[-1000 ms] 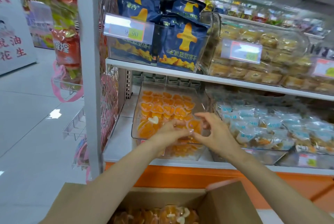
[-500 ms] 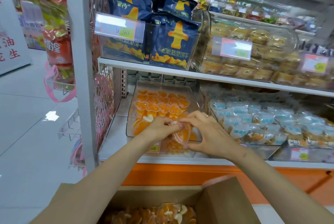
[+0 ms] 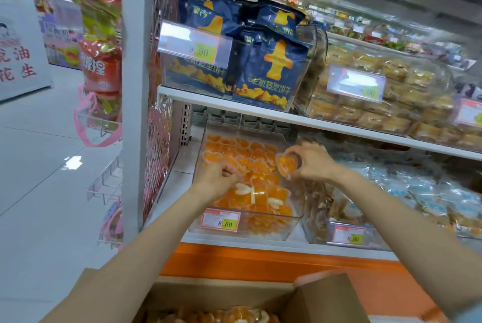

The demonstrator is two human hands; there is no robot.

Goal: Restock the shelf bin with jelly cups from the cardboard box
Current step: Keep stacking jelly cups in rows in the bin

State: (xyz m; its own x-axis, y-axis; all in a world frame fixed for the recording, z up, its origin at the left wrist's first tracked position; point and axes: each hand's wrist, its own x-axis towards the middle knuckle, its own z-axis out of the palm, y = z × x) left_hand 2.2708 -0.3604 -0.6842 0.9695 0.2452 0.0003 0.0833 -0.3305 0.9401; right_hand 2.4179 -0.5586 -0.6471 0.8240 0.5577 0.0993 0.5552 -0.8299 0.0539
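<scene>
The heart-shaped cup point(image 3: 286, 165), glossy clear plastic over orange jelly, is pinched in the right hand point(image 3: 314, 163) at the clear bin's point(image 3: 250, 231) 2 o'clock. The hands, joined half a second ago, have parted, so placing looks near. The left hand point(image 3: 217, 179) curls onto the pile point(image 3: 260, 192) at 9 o'clock, and I cannot tell whether it grips anything. The matte cardboard box point(image 3: 328, 299) waits at 6 o'clock.

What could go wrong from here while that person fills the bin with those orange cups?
The right hand holds a jelly cup in its fingertips close to the right wall of the bin; it might slip and drop outside. The heap at the front sits near the rim, so more cups could spill over. The left hand, low over the heap, might nudge some out.
</scene>
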